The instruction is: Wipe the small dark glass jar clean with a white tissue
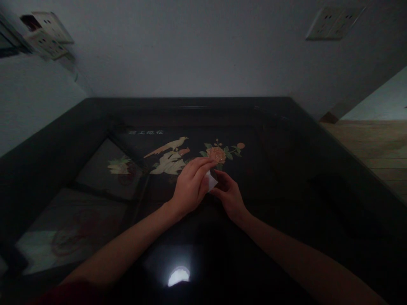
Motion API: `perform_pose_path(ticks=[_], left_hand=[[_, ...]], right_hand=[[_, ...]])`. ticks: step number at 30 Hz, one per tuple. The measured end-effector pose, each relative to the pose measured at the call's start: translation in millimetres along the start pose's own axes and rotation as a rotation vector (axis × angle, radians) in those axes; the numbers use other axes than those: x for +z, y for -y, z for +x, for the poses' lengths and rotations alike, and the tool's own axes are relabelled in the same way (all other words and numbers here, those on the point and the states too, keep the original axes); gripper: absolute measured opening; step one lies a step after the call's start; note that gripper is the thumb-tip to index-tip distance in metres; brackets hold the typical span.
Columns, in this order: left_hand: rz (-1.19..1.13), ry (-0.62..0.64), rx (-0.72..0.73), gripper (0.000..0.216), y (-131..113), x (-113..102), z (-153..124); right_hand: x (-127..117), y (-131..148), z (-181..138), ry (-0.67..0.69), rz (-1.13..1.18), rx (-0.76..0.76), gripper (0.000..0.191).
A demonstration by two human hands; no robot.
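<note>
1. My left hand (190,186) is folded over a small white piece (212,181). Its fingers are curled close together, with the tips pressing on the top edge, so it is nearly closed on the piece.
2. My right hand (230,197) comes in from the other side. Thumb and forefinger are drawn together at the lower right corner of the piece, and the other fingers are loosely bent. The light is too dim to show how firm that pinch is.
3. I judge the piece is gripped from both sides so it stays taut and just above the surface rather than lying flat.
4. The piece sits between my two hands and touches both, over the middle of the dark glossy tabletop (286,178).
5. Just beyond my fingertips is the flower inlay (218,153), and the bird inlay (168,152) is to its left.
6. A lamp's reflection (178,275) shines on the tabletop near me, between my forearms.
</note>
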State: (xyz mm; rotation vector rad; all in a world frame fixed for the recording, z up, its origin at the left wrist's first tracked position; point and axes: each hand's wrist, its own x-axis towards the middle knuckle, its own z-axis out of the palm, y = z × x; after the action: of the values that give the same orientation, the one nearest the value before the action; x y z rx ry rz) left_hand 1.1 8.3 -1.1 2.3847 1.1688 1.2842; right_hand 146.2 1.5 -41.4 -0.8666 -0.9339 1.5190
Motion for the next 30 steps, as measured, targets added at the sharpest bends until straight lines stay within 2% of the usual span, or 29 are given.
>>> perform_pose_path(ticks=[3, 5, 7, 13, 15, 17, 19, 22, 27, 30], left_hand=[[0.014, 0.008, 0.097, 0.035, 2, 0, 0], [-0.064, -0.013, 0.023, 0.035, 3, 0, 1], [-0.205, -0.037, -0.145, 0.037, 3, -1, 3], [-0.857, 0.006, -0.831, 0.039, 9, 1, 16], [-1.030, 0.012, -0.966, 0.038, 9, 2, 19], [-1.076, -0.002, -1.011, 0.037, 7, 2, 20], [-0.966, -0.044, -0.937, 0.038, 3, 2, 18], [-0.612, -0.084, -0.687, 0.041, -2, 0, 12], [-0.063, -0.009, -0.116, 0.036, -5, -3, 5], [0.089, 0.048, 0.072, 0.034, -4, -3, 5]], right_hand=[[0, -1, 1, -0.003, -0.005, -0.008, 0.047], [0, -1, 1, -0.011, -0.013, 0.010, 0.048], [0, 0, 1, -0.017, -0.017, 0.030, 0.050], [0, 1, -1, 0.004, -0.027, 0.052, 0.050], [0, 1, -1, 0.009, -0.026, 0.048, 0.050], [-1, 0, -1, 0.014, -0.024, 0.043, 0.051], [-1, -1, 0, 0.021, -0.023, 0.040, 0.051], [-2, -2, 1, 0.028, -0.021, 0.030, 0.050], [-3, -3, 2, 0.025, -0.006, -0.001, 0.047], [-2, -3, 2, 0.007, -0.002, -0.012, 0.045]])
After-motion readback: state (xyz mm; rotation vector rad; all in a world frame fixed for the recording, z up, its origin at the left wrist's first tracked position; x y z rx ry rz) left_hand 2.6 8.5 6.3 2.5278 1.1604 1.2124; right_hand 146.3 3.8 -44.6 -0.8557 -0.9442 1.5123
